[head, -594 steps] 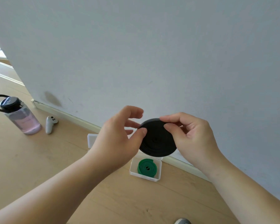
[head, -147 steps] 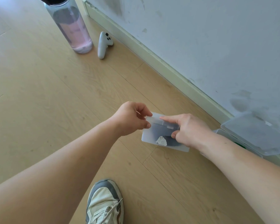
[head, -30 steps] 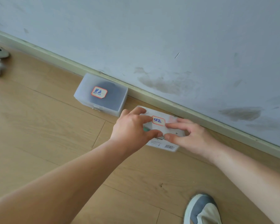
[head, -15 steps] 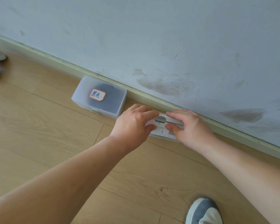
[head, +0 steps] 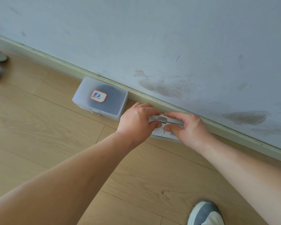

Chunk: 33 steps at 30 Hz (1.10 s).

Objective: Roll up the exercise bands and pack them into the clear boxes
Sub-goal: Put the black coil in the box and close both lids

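The closing stage of the packing is judged to be in hand. A clear box (head: 161, 132) is gripped at both ends by the left hand (head: 136, 120) and the right hand (head: 191, 127). The fingers of each are curled over its top edge and the thumbs are set against its near face. It is held tipped, just in front of the skirting board (head: 234, 133), with its grey latch (head: 162, 119) turned towards the camera and a printed sticker seen below. Its contents cannot be told, since most of it is covered by the hands, nor can it be told whether the latch is fastened. A second clear box (head: 81, 96), lid shut and marked with a red-bordered label (head: 98, 96), is set on the floor (head: 55, 127) just to the left, against the skirting board. A dark rolled band (head: 114, 101) is seen through its lid. The next move is judged to call for the latch to be pressed home by a thumb while the box is steadied. The box should then be laid flat beside the labelled one.
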### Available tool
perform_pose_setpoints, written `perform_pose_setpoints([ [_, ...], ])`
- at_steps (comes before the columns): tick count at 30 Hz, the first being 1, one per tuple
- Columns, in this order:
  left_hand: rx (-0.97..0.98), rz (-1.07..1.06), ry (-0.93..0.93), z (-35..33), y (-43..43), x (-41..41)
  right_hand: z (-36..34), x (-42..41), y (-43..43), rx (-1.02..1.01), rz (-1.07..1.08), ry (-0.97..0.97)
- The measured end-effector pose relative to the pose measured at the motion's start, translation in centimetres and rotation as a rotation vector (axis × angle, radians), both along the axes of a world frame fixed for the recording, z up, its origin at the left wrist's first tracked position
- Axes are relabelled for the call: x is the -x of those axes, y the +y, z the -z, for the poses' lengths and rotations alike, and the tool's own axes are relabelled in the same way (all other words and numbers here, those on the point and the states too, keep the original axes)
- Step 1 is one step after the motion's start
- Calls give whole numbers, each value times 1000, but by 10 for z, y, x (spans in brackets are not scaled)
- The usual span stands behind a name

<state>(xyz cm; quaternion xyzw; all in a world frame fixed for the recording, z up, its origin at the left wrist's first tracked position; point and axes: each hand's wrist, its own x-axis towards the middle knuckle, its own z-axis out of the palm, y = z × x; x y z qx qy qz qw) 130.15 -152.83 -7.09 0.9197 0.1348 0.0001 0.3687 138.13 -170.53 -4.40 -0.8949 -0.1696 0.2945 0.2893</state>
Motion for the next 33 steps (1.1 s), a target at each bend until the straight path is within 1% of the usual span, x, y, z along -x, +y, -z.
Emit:
perform_pose_setpoints([
  [5,51,33,92,-10,3,-11,4,-3,5,-33,96,61],
  [7,70,56,175,-15,5,-15,7,-2,6,-27,91,63],
  [11,34,124,304,-24,5,-20,5,-4,10,8,63,91],
  [16,36,98,358,-30,5,-23,6,-7,14,63,48,99],
  [19,38,74,367,-32,3,-25,5,-7,16,56,66,122],
  [22,29,79,358,-28,1,-23,7,-7,15,55,57,151],
  [25,11,82,284,-20,3,-14,10,-6,9,33,28,100],
  [29,-178,153,104,-9,7,-5,12,-7,4,44,-41,10],
  [31,-169,120,81,-6,11,0,12,-7,3,17,-70,1],
  [33,-132,44,79,-5,13,6,12,-4,1,2,-93,-11],
])
